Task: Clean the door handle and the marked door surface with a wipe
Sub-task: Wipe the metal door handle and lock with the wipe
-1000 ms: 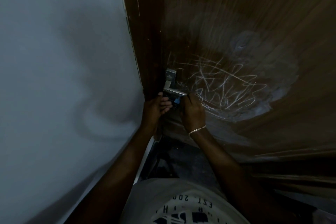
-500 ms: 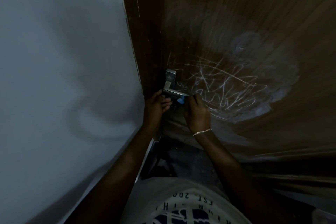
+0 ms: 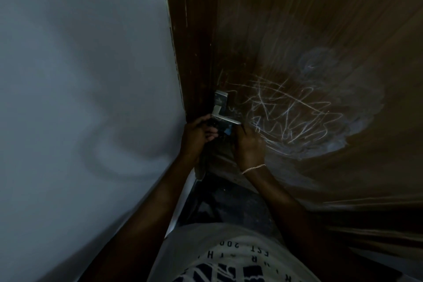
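Note:
A brown wooden door (image 3: 297, 18) carries white chalk-like scribbles (image 3: 295, 112) with a pale smeared patch around them. A silver lever handle (image 3: 225, 118) on its plate sits at the door's left edge. Just under the lever, my left hand (image 3: 196, 136) and my right hand (image 3: 248, 144) are close together, both pinching a small dark object with a blue bit showing, the wipe (image 3: 226, 130). The light is dim and most of the wipe is hidden by my fingers.
A grey-white wall (image 3: 80, 98) fills the left side and meets the dark door frame (image 3: 192, 52). Dark floor (image 3: 224, 201) shows below my hands. My printed white shirt (image 3: 229, 256) is at the bottom. A thin bracelet (image 3: 253, 168) circles my right wrist.
My right hand shifted slightly right and back under the lever. Both hands stay together at the handle, still on the wipe.

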`<state>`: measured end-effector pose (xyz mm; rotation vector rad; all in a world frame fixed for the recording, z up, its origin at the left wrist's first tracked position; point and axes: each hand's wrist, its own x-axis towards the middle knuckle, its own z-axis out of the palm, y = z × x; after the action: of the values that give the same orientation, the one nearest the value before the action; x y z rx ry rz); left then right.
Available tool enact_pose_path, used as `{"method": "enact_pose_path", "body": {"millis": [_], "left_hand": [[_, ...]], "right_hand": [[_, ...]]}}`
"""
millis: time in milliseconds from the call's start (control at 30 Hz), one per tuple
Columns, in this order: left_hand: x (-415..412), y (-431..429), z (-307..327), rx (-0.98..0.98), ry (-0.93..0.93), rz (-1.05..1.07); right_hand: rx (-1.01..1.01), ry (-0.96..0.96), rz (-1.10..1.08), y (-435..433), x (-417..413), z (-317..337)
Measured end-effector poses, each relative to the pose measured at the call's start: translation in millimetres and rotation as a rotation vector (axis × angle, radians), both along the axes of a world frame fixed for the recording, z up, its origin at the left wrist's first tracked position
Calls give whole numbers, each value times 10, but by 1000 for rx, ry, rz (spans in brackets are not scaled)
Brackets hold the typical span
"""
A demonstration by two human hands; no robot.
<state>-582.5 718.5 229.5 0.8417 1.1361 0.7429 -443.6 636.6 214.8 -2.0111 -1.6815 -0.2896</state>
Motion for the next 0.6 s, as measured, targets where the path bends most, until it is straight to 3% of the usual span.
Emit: {"method": "enact_pose_path", "body": {"millis": [133, 600], "left_hand": [[-50, 32, -46, 47, 115, -44], [-100, 78, -39, 87, 144, -88]], "right_hand": [[36, -1, -14, 68, 2, -13], [76, -78, 44, 212, -144, 66]]}}
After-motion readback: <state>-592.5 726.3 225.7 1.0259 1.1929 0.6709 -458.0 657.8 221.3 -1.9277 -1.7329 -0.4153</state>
